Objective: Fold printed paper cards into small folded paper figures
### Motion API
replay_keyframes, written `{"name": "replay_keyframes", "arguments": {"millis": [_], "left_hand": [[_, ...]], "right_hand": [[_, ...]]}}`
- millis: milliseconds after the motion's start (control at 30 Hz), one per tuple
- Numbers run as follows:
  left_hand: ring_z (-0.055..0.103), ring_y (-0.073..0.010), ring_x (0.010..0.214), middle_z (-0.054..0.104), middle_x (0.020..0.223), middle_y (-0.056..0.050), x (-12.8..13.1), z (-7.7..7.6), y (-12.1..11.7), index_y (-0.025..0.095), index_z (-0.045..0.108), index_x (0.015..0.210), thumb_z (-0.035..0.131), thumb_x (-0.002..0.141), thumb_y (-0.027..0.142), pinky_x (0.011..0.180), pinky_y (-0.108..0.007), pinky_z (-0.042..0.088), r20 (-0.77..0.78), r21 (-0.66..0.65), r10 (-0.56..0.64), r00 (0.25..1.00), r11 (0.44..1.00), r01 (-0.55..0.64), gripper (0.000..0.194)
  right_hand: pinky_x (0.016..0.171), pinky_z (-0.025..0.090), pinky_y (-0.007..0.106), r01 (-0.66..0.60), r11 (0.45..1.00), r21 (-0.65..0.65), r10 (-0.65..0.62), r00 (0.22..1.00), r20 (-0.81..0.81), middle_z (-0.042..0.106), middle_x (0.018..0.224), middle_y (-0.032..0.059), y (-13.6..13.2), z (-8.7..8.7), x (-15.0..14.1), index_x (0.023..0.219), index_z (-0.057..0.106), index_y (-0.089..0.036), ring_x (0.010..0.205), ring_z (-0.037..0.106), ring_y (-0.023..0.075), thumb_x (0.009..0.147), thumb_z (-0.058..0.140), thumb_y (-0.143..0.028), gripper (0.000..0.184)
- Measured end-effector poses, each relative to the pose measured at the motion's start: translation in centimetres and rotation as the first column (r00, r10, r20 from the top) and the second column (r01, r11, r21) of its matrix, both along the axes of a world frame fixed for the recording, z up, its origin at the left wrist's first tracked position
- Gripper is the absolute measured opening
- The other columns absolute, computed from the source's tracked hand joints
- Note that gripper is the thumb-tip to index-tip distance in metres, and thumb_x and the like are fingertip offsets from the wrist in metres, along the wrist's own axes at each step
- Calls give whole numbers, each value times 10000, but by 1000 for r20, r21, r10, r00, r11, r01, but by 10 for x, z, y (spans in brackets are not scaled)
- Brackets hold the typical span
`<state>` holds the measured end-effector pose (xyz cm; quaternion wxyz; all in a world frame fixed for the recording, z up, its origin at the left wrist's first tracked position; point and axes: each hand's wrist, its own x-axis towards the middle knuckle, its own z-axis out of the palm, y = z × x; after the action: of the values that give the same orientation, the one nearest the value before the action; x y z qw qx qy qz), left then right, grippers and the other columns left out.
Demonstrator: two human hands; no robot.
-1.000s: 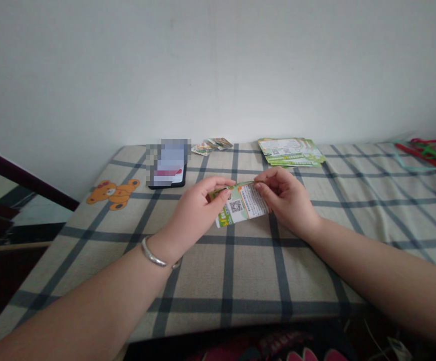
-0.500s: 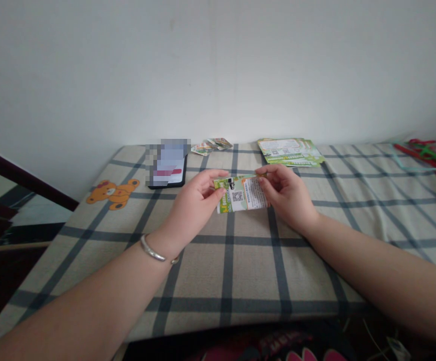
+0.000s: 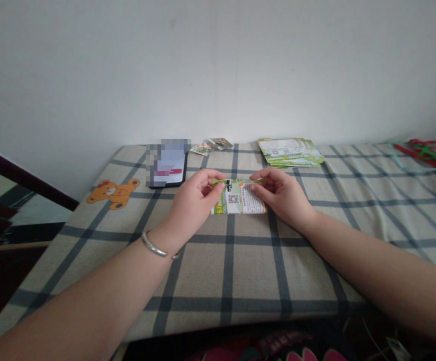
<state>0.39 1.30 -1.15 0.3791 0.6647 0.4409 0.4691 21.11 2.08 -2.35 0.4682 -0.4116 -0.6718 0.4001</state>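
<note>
Between my two hands is a small printed card (image 3: 236, 199), green and white with a QR code and small text. My left hand (image 3: 199, 195) pinches its upper left part, thumb in front and fingers behind. At its upper right, my right hand (image 3: 280, 193) pinches the card the same way. The card faces me just over the checked tablecloth (image 3: 199, 281); whether its lower edge touches the cloth I cannot tell. A silver bangle (image 3: 154, 244) sits on my left wrist.
A phone (image 3: 170, 165) lies at the back left, with a few small folded papers (image 3: 212, 145) beside it. A stack of green leaflets (image 3: 291, 152) lies by the wall. Red and green strips (image 3: 428, 155) lie far right, and a bear cutout (image 3: 113, 194) rests at left.
The card has shifted slightly left and its top edge sits a little lower. My right hand has slid inward along the top, its thumb closer to the left one.
</note>
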Motion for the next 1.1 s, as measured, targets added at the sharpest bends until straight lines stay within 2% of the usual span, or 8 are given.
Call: {"name": "replay_keyframes", "arguments": {"millis": [133, 400, 567, 900, 1100], "left_hand": [[637, -124, 684, 674, 847, -25, 1, 3, -3, 167, 570, 966, 568, 858, 257, 588, -220, 506, 40, -23, -36, 999, 999, 37, 141], [617, -107, 600, 659, 805, -1, 2, 7, -7, 179, 510, 968, 593, 839, 258, 502, -194, 484, 95, -125, -67, 993, 989, 78, 173], [581, -86, 544, 622, 730, 27, 3, 9, -10, 187, 493, 931, 568, 849, 269, 452, -166, 449, 138, -144, -112, 984, 981, 132, 138], [614, -118, 547, 638, 683, 26, 6, 7, -10, 198, 474, 886, 569, 843, 229, 454, -190, 466, 45, -132, -40, 998, 990, 46, 109], [632, -125, 595, 663, 726, 9, 3, 3, -4, 192, 506, 875, 573, 846, 231, 498, -205, 468, -1, -115, -15, 1000, 993, 15, 83]], "right_hand": [[494, 405, 261, 68, 997, 31, -68, 998, -7, 599, 695, -11, -2, 2, -2, 891, 575, -232, 576, 533, 121, 800, 679, -395, 214], [524, 446, 251, 85, 995, 60, -85, 996, 0, 629, 738, 2, -5, 5, -3, 864, 561, -218, 628, 586, 123, 825, 627, -305, 116], [481, 415, 242, 146, 986, 80, -150, 988, 44, 592, 684, -12, -6, 5, -3, 858, 540, -222, 562, 541, 111, 844, 591, -288, 85], [458, 357, 232, 190, 967, 168, -207, 974, 90, 523, 623, -38, -7, 8, -5, 826, 512, -226, 524, 474, 99, 847, 563, -221, 55], [532, 423, 261, 120, 982, 142, -147, 969, 196, 643, 762, 12, 1, 1, 3, 894, 567, -220, 633, 570, 131, 867, 558, -259, 49]]}}
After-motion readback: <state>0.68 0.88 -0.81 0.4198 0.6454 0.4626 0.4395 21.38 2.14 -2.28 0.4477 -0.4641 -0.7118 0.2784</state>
